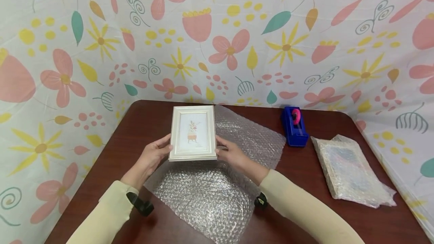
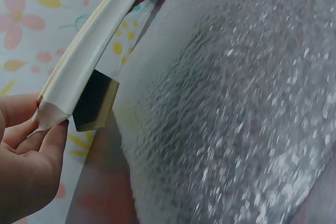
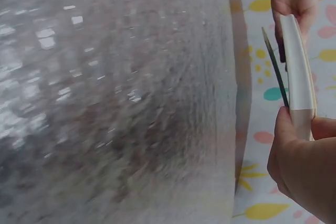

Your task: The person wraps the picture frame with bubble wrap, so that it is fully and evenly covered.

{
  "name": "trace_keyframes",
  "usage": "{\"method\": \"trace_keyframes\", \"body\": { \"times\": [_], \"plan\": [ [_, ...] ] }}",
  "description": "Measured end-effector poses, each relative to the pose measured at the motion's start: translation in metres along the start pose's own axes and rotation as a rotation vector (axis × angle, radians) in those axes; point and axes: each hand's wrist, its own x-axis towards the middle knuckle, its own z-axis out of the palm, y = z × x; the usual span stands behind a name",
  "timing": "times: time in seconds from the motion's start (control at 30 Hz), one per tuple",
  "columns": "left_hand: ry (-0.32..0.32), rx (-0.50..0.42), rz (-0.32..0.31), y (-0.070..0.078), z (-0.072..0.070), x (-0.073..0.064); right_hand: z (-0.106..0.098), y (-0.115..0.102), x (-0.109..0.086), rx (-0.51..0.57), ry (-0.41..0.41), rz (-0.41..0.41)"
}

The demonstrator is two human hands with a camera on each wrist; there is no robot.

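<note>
Both hands hold a white picture frame (image 1: 193,133) upright, its print of a potted plant facing the head camera. The left hand (image 1: 150,158) pinches the frame's left side between thumb and fingers. On the opposite side the right hand (image 1: 234,156) grips the lower edge in the same way. A dark stand flap (image 2: 95,100) juts from the frame's back in the left wrist view. Beneath the frame, a sheet of bubble wrap (image 1: 207,195) lies spread over the dark wooden table (image 1: 118,138).
A blue tape dispenser (image 1: 295,127) with a pink roll stands at the back right. To its right lies a flat package (image 1: 352,172) wrapped in bubble wrap. A flower-patterned cloth (image 1: 237,40) hangs behind and beside the table.
</note>
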Motion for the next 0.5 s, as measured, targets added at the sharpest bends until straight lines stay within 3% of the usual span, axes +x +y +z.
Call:
{"method": "trace_keyframes", "body": {
  "times": [0.5],
  "plan": [
    [-0.027,0.033,0.019,-0.011,0.033,0.002,-0.017,0.017,-0.029,-0.07,0.083,0.012]
  ]
}}
